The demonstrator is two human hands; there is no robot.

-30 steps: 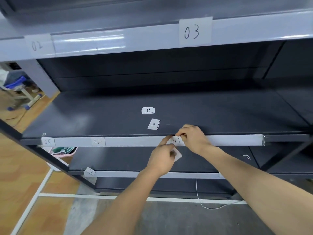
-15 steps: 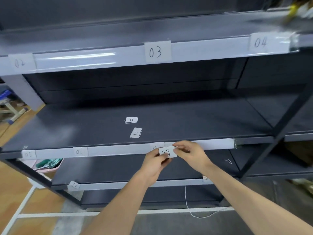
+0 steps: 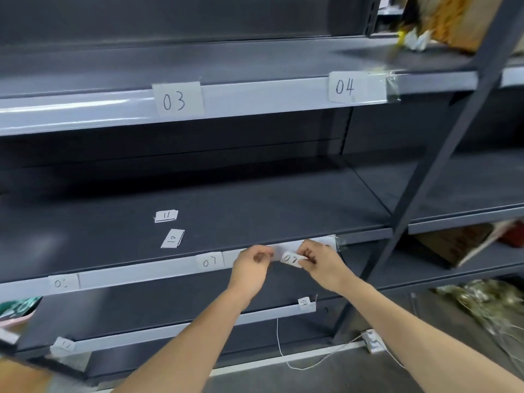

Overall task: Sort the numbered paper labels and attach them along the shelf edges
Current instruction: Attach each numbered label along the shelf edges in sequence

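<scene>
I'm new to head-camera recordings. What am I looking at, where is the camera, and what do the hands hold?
No machine here: a person works bare-handed, filmed by one camera worn on the head, looking down at a grey rack. The right hand pinches a paper label at the middle shelf edge; its number is blurred. The left hand sits close beside, fingers curled; whether it grips anything is unclear. That edge already carries label 07. Loose on the shelf board lie label 11 and label 10; label 03 and label 04 sit on the edge above.

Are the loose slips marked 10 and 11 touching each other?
Apart. The head view shows bare shelf between slip 11 and slip 10.
</scene>
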